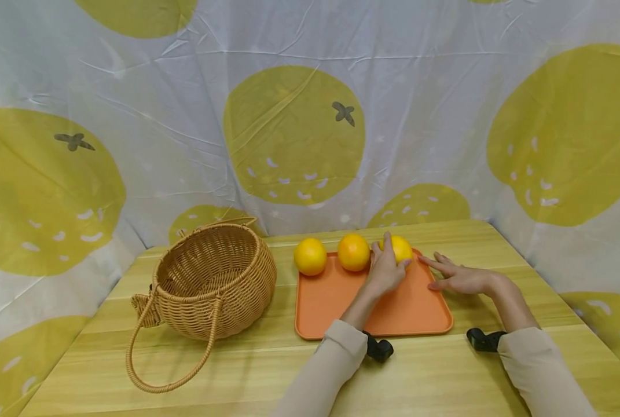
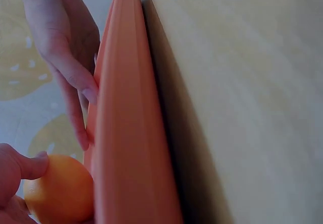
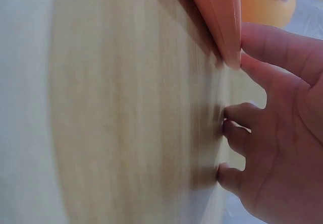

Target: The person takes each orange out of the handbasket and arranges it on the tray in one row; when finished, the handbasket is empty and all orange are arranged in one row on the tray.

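On an orange tray sit an orange at the back edge and another orange at the back right corner. My left hand grips that corner orange, its thumb and fingers around the fruit; the left wrist view shows the thumb pressed on the held orange. A third orange is at the tray's back left corner. My right hand, fingers spread, lies at the tray's right side. In the right wrist view, the thumb and index finger of the right hand touch the tray edge.
A wicker basket with its mouth tilted up stands left of the tray, its handle hanging down at the front. Behind the wooden table hangs a fruit-patterned cloth. Dark wrist devices show by both sleeves.
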Tool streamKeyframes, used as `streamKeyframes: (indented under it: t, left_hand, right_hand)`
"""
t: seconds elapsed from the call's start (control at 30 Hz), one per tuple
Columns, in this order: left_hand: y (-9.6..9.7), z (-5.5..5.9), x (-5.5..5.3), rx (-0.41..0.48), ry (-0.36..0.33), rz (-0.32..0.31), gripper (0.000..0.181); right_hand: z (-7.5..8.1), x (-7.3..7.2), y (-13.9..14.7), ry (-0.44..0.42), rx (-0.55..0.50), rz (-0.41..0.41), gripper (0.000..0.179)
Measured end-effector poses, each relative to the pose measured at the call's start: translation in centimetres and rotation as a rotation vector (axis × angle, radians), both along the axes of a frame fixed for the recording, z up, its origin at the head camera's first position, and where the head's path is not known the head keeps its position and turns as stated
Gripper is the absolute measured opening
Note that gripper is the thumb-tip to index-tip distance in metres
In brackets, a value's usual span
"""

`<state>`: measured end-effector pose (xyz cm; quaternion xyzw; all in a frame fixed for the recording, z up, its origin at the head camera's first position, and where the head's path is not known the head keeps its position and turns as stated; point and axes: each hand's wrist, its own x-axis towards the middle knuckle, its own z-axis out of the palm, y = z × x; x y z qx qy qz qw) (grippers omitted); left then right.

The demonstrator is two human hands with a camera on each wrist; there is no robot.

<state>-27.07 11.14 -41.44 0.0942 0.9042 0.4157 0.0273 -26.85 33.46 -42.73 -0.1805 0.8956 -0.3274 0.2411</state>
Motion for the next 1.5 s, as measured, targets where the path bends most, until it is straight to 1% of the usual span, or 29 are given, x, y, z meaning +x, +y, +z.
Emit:
streamKeyframes:
  t: [0.1,0.2,0.33,0.47,0.63,0.8,0.93,1.0,1.07,1.17,1.27,1.4,1.5]
  left_hand:
    - [0.4,0.0,-0.3,-0.006,0.009,0.019,0.081]
    - [0.7,-0.1,-0.4,-0.009,0.007,0.029,0.081]
    - [0.8,0.0,-0.2,0.006,-0.006,0.037,0.080]
    - [0.7,0.1,0.0,0.041,-0.018,0.046,0.080]
    - [0.5,0.1,0.1,0.068,-0.023,0.058,0.079]
    - [0.5,0.0,0.0,0.054,-0.008,0.073,0.078]
    - [0.5,-0.2,0.0,0.031,-0.013,0.088,0.077]
    - [0.7,-0.2,0.0,0.024,-0.021,0.097,0.077]
    - [0.7,-0.2,0.1,0.015,-0.022,0.100,0.077]
    - [0.7,0.0,0.6,-0.027,-0.020,0.099,0.078]
    - [0.5,0.6,1.3,-0.099,-0.017,0.083,0.078]
    - [0.1,1.9,2.6,-0.197,-0.030,0.043,0.077]
    - [-0.3,3.0,3.6,-0.245,-0.045,-0.006,0.076]
  right_hand:
    - [-0.2,-0.1,0.0,0.001,-0.001,-0.002,0.101]
    - [-0.2,-0.2,0.0,0.012,0.005,0.000,0.100]
    - [-0.2,-0.2,-0.1,0.017,0.018,-0.001,0.096]
    - [-0.1,-0.2,-0.2,0.006,0.005,-0.004,0.098]
    - [-0.5,-0.6,-0.1,0.006,0.018,-0.005,0.099]
    - [-1.0,-1.1,0.3,0.023,0.025,-0.006,0.097]
    - [-1.2,-1.1,0.4,0.019,0.015,-0.010,0.098]
    - [-0.9,-1.0,0.3,0.012,0.017,-0.014,0.097]
    - [-0.3,-0.6,0.0,0.000,0.005,-0.011,0.094]
    - [0.7,0.1,-0.5,-0.011,-0.019,0.003,0.089]
    - [1.0,0.4,-0.6,-0.012,-0.027,0.007,0.087]
    - [0.4,0.1,-0.2,-0.015,-0.008,-0.012,0.091]
    - [-0.2,-0.2,0.2,-0.024,-0.022,-0.007,0.090]
